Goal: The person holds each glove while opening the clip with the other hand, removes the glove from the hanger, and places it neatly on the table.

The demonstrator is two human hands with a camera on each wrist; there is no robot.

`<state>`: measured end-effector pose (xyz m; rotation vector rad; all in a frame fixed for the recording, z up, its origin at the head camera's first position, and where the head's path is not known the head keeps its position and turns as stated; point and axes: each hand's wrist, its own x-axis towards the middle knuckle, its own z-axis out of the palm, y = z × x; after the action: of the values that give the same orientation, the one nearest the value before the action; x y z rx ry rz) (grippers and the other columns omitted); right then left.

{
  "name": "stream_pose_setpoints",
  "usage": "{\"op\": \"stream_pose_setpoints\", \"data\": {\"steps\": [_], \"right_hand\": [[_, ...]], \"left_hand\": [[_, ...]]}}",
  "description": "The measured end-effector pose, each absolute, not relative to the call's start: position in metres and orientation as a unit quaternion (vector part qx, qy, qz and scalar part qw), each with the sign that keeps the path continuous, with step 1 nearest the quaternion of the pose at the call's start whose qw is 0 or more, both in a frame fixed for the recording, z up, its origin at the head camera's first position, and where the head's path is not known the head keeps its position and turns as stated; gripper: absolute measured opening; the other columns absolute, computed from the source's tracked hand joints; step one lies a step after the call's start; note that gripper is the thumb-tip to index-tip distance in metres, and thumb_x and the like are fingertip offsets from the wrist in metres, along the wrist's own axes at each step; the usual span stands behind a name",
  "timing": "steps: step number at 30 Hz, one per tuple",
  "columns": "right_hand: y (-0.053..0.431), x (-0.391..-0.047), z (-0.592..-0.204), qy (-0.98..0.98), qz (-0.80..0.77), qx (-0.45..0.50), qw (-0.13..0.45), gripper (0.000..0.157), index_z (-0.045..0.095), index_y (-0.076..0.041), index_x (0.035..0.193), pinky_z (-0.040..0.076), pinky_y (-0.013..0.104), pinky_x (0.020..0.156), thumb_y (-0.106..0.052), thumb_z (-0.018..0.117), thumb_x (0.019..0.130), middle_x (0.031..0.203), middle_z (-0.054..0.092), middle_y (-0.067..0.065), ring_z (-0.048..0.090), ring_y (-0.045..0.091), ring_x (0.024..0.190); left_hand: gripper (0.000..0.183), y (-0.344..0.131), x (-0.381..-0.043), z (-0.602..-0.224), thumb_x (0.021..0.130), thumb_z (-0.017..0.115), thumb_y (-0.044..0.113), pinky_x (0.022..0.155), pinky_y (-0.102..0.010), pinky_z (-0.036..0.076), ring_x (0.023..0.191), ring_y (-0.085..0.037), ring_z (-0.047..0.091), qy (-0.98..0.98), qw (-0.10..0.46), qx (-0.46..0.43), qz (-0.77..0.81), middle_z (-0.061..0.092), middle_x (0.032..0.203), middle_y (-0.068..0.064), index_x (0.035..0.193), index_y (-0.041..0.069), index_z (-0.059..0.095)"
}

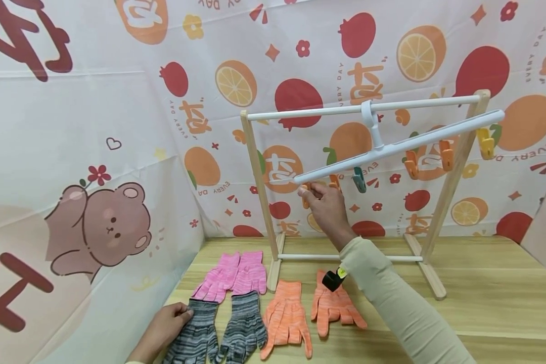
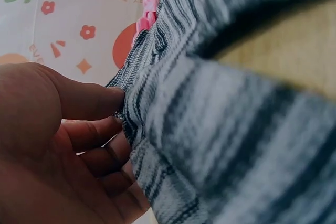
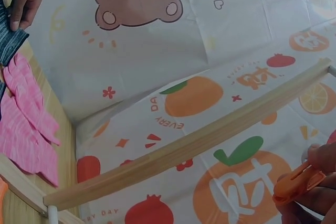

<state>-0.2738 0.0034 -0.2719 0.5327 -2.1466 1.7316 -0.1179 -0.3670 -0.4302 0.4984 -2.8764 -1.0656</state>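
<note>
My right hand (image 1: 329, 210) pinches an orange clothes clip (image 3: 295, 184) hanging at the low left end of a white hanger (image 1: 405, 146). The hanger tilts, its right end higher, and hooks over the top bar of a wooden rack (image 1: 307, 112). Another orange clip beside this hand is partly hidden by it. Down on the table, my left hand (image 1: 166, 326) pinches the cuff edge of a grey striped glove (image 1: 197, 331) between thumb and fingers; the left wrist view shows the knit fabric (image 2: 178, 108) close up. A second grey glove (image 1: 242, 323) lies just right of it.
Two pink gloves (image 1: 250, 273) lie behind the grey ones, near the rack's left foot (image 1: 275, 275). Two orange gloves (image 1: 287, 313) lie to the right, one partly under my right forearm's line. A green clip (image 1: 359, 180), more orange clips (image 1: 446, 155) and a yellow clip (image 1: 485, 144) hang along the hanger.
</note>
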Motion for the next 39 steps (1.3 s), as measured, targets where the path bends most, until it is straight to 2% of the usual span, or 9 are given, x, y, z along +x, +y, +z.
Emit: {"op": "stream_pose_setpoints", "data": {"steps": [5,9,12,16,19,24,28,33,39], "right_hand": [[0.0,-0.274,-0.272,-0.75,0.608,0.196,0.172,0.032,0.074,-0.006,0.122,0.04,0.03,0.061,-0.028,0.07,0.098,0.095,0.074,0.006,0.056,0.018,0.08],[-0.001,-0.274,-0.271,-0.741,0.616,0.206,0.17,0.031,0.074,-0.006,0.119,0.039,0.03,0.061,-0.029,0.069,0.099,0.085,0.069,0.008,0.051,0.016,0.074],[-0.003,-0.275,-0.269,-0.733,0.626,0.209,0.164,0.031,0.072,-0.005,0.121,0.038,0.032,0.063,-0.028,0.068,0.099,0.085,0.07,0.009,0.052,0.018,0.074],[-0.005,-0.277,-0.266,-0.723,0.644,0.202,0.147,0.038,0.067,-0.006,0.132,0.045,0.032,0.071,-0.027,0.069,0.099,0.105,0.075,0.007,0.066,0.021,0.092],[-0.006,-0.277,-0.264,-0.719,0.652,0.198,0.137,0.043,0.065,-0.007,0.136,0.05,0.034,0.08,-0.028,0.069,0.099,0.113,0.074,0.007,0.068,0.022,0.104],[-0.006,-0.274,-0.26,-0.714,0.661,0.191,0.132,0.048,0.062,-0.004,0.138,0.053,0.04,0.096,-0.029,0.07,0.098,0.119,0.073,0.009,0.068,0.019,0.109],[-0.006,-0.271,-0.259,-0.714,0.661,0.189,0.13,0.049,0.062,-0.003,0.138,0.051,0.041,0.099,-0.03,0.07,0.098,0.12,0.072,0.01,0.069,0.019,0.11],[-0.004,-0.267,-0.259,-0.727,0.642,0.2,0.137,0.049,0.062,-0.004,0.137,0.052,0.042,0.097,-0.033,0.069,0.099,0.116,0.073,0.008,0.069,0.017,0.108],[-0.003,-0.261,-0.265,-0.745,0.611,0.229,0.143,0.047,0.063,-0.007,0.138,0.053,0.041,0.096,-0.035,0.068,0.099,0.119,0.073,0.004,0.067,0.016,0.112]], "left_hand": [[0.018,-0.366,-0.116,-0.429,0.098,0.059,0.012,0.063,-0.034,0.038,0.069,-0.021,0.048,-0.933,0.013,0.166,-0.319,0.054,0.075,-0.005,0.086,0.0,0.062],[0.019,-0.365,-0.115,-0.427,0.098,0.061,0.015,0.064,-0.036,0.041,0.073,-0.022,0.052,-0.935,0.011,0.174,-0.308,0.06,0.08,-0.007,0.091,-0.003,0.064],[0.02,-0.363,-0.115,-0.427,0.097,0.062,0.015,0.066,-0.037,0.044,0.074,-0.023,0.055,-0.935,0.013,0.183,-0.304,0.062,0.083,-0.009,0.093,-0.004,0.065],[0.022,-0.36,-0.117,-0.428,0.097,0.062,0.016,0.068,-0.04,0.046,0.076,-0.024,0.057,-0.932,0.015,0.194,-0.307,0.064,0.085,-0.011,0.096,-0.006,0.064],[0.024,-0.357,-0.119,-0.428,0.098,0.062,0.016,0.071,-0.043,0.048,0.079,-0.025,0.058,-0.929,0.016,0.2,-0.31,0.064,0.088,-0.014,0.1,-0.008,0.063],[0.025,-0.356,-0.119,-0.426,0.098,0.061,0.017,0.074,-0.047,0.05,0.082,-0.026,0.06,-0.935,0.019,0.198,-0.295,0.065,0.09,-0.014,0.102,-0.008,0.062],[0.027,-0.354,-0.12,-0.42,0.098,0.06,0.02,0.072,-0.048,0.05,0.079,-0.026,0.062,-0.95,0.043,0.194,-0.241,0.065,0.087,-0.011,0.102,-0.006,0.063],[0.027,-0.333,-0.126,-0.4,0.098,0.06,0.021,0.075,-0.051,0.05,0.085,-0.03,0.064,-0.956,0.086,0.186,-0.209,0.067,0.092,-0.013,0.105,-0.005,0.064],[0.021,-0.293,-0.13,-0.38,0.099,0.062,0.019,0.076,-0.05,0.052,0.087,-0.029,0.066,-0.96,0.149,0.107,-0.213,0.067,0.094,-0.01,0.105,-0.001,0.067]]}}
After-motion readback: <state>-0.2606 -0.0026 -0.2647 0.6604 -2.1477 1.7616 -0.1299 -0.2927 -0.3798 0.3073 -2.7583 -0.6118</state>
